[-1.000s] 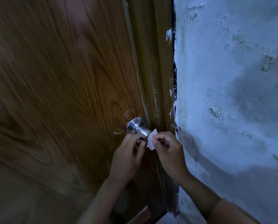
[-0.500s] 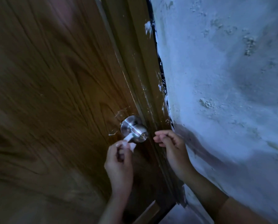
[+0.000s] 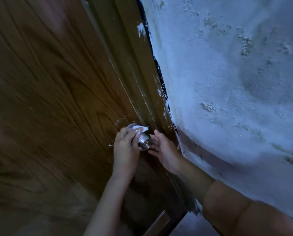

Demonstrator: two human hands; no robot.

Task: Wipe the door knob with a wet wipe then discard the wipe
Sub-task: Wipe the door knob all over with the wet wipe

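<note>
A round silver door knob (image 3: 144,143) sticks out of the brown wooden door (image 3: 48,99) near its right edge. My left hand (image 3: 125,147) grips a small white wet wipe (image 3: 139,129) and holds it against the top left of the knob. Part of the knob's base is hidden under the wipe and my fingers. My right hand (image 3: 164,149) is just right of the knob, palm toward it, fingers loosely spread, holding nothing.
The brown door frame (image 3: 142,82) runs diagonally beside the knob, flecked with white paint. A rough pale blue plastered wall (image 3: 227,82) fills the right side. A lower door panel edge (image 3: 159,222) shows at the bottom.
The wipe passed from my right hand to my left hand. My left hand rose and put the wipe on top of the knob. My right hand opened beside the knob.
</note>
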